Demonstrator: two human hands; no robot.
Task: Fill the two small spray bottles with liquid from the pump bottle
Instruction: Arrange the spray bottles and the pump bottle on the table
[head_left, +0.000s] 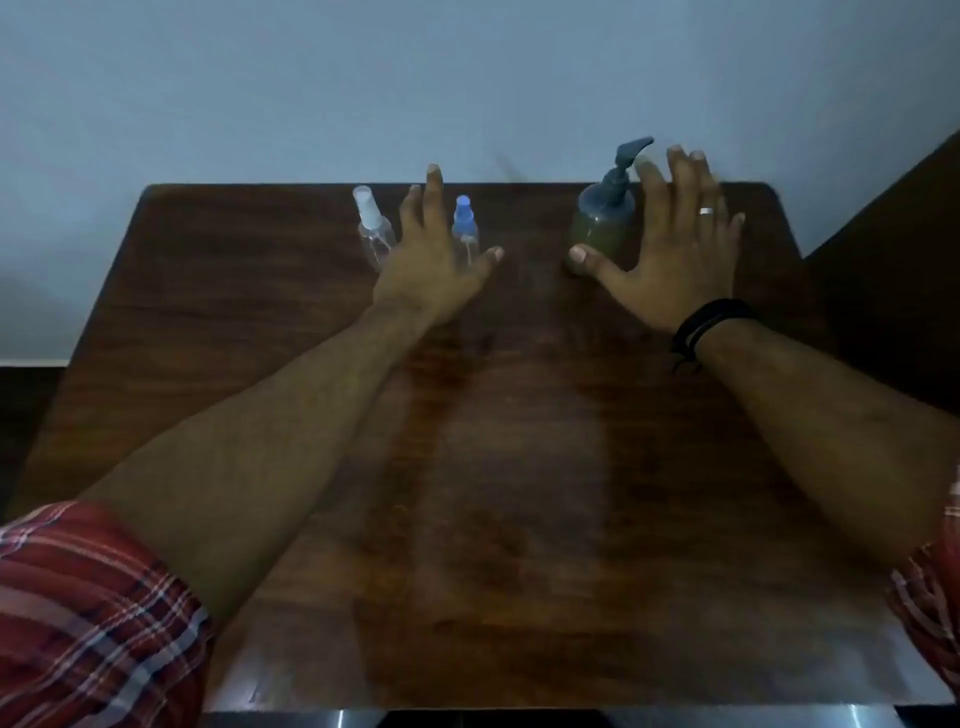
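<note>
Two small clear spray bottles stand near the table's far edge: one with a white cap (373, 226) and one with a blue cap (464, 223). My left hand (434, 262) reaches between them with straight, spread fingers, partly covering both, holding neither. To the right stands a pump bottle (605, 215) with a dark blue pump head and greenish liquid. My right hand (670, 244) is spread beside it, thumb in front of its base, fingers behind and to its right. Whether it touches the bottle I cannot tell.
The dark wooden table (519, 493) stands against a pale blue wall (467, 78). A dark wooden piece (904, 249) sits at the right. My right wrist wears black bands, and a ring is on one finger. Both sleeves are red plaid.
</note>
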